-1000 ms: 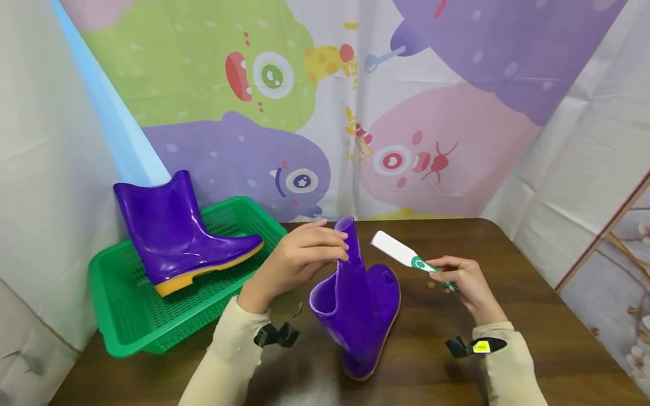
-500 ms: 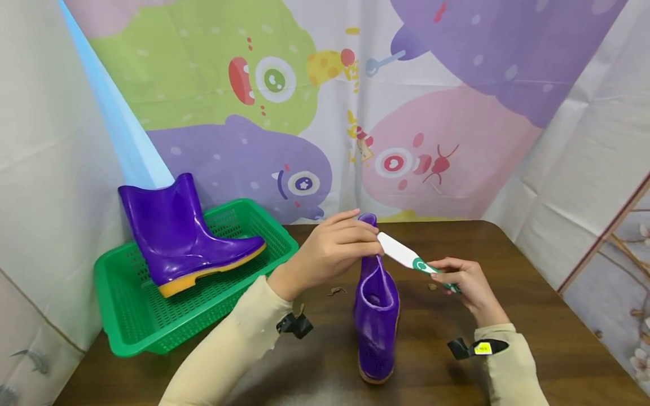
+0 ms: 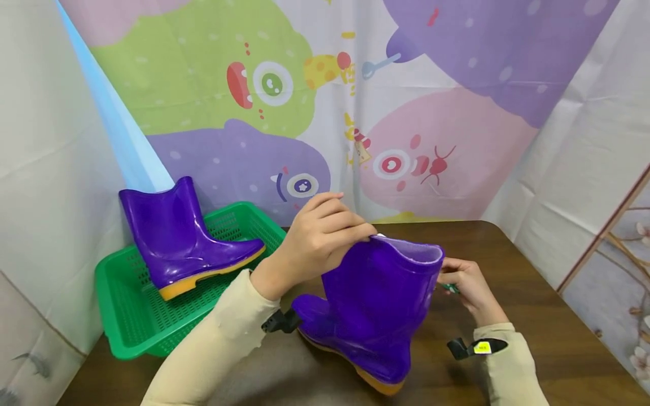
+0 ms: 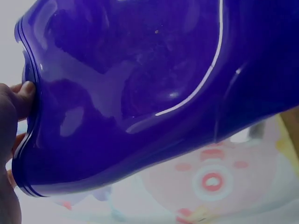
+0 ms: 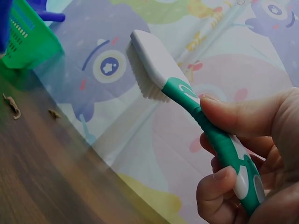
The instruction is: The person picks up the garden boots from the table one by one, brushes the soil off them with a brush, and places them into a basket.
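Note:
My left hand (image 3: 317, 239) pinches the top rim of a purple rain boot (image 3: 376, 316) with a yellow sole. In the left wrist view the thumb (image 4: 27, 93) presses the outside of the boot shaft (image 4: 117, 93), with other fingers behind the rim. The boot's toe points left and its opening tilts up to the right. Behind the boot, my right hand (image 3: 469, 287) grips a scrubbing brush (image 5: 215, 140) by its green and white handle. Pale bristles show under its white head in the right wrist view; in the head view the boot hides most of the brush.
A second purple boot (image 3: 172, 237) stands in a green plastic basket (image 3: 127, 341) on the left of the brown wooden table (image 3: 558, 349). Small brown scraps (image 5: 13, 106) lie on the table. A cartoon-printed cloth (image 3: 284, 34) hangs behind it.
My left hand has turned the boot about its upright axis, swinging its toe from the far side round to the left. The right hand and brush stay nearly where they were.

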Available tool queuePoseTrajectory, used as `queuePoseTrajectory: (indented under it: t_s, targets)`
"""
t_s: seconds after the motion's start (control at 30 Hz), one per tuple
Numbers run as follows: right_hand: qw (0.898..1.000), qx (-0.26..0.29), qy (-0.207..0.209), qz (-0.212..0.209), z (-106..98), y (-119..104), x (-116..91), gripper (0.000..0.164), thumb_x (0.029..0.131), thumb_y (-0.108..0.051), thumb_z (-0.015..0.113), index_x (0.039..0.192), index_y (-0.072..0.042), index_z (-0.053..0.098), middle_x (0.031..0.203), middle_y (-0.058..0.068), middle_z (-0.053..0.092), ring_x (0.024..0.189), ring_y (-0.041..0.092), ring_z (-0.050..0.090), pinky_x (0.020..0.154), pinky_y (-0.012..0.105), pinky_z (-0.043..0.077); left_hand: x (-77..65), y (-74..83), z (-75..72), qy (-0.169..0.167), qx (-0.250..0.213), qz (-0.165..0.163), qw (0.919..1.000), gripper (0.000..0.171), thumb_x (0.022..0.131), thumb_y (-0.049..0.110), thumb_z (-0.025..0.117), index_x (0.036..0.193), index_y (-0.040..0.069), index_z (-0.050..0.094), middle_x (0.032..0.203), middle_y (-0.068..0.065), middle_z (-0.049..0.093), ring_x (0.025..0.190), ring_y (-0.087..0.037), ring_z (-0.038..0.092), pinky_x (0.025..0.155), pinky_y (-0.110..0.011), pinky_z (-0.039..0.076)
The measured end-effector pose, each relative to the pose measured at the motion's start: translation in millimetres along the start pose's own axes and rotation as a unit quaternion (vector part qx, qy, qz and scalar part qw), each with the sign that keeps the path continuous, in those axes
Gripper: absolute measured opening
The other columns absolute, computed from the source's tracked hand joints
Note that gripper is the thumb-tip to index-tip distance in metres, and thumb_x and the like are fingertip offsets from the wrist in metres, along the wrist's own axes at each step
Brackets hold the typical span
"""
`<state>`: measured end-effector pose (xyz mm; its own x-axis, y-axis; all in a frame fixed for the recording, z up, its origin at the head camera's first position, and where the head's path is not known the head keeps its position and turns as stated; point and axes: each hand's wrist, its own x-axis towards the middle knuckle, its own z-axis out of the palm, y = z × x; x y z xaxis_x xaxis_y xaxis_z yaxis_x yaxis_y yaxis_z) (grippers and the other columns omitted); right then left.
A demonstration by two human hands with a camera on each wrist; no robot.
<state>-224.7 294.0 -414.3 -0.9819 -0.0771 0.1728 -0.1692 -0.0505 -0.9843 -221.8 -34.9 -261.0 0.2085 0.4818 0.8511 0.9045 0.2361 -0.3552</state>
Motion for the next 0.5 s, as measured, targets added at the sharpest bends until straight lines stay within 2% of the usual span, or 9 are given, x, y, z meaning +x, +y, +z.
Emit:
queuePoseTrajectory:
  t_s: [0.2, 0.37, 0.5]
  targets:
    - [1.0, -0.016, 0.006, 0.014, 1, -3, 0, 0.041, 0.081, 0.018, 0.06, 0.075, -0.02, 0.075, 0.067, -0.004, 0.065, 0.049, 0.007, 0.051, 0.044, 0.019, 0.042, 14.5, 3.2, -21.1, 0.017, 0.065, 0.013, 0.9976, 0.013, 0.095, 0.007, 0.065, 0.09, 0.007, 0.077, 0.082, -0.001, 0.07, 0.073, -0.022, 0.059, 0.083, -0.041, 0.051]
    - [0.999, -0.026, -0.001, 0.029, 3, -4, 0, 0.036, 0.082, 0.013, 0.065, 0.084, -0.019, 0.08, 0.074, 0.002, 0.07, 0.052, 0.008, 0.057, 0.045, 0.019, 0.043, 18.1, -0.5, -34.4, 0.029, 0.077, -0.003, 0.9966, 0.013, 0.094, 0.004, 0.064, 0.091, 0.005, 0.077, 0.081, -0.003, 0.068, 0.071, -0.026, 0.056, 0.076, -0.043, 0.049]
    - [0.999, -0.022, -0.008, 0.031, 4, -3, 0, 0.033, 0.082, 0.013, 0.066, 0.087, -0.017, 0.08, 0.073, 0.006, 0.069, 0.05, 0.011, 0.057, 0.044, 0.019, 0.042, 19.3, -3.3, -46.0, 0.023, 0.086, -0.011, 0.996, 0.014, 0.093, 0.0, 0.063, 0.092, 0.004, 0.076, 0.081, -0.005, 0.068, 0.071, -0.029, 0.055, 0.073, -0.044, 0.049]
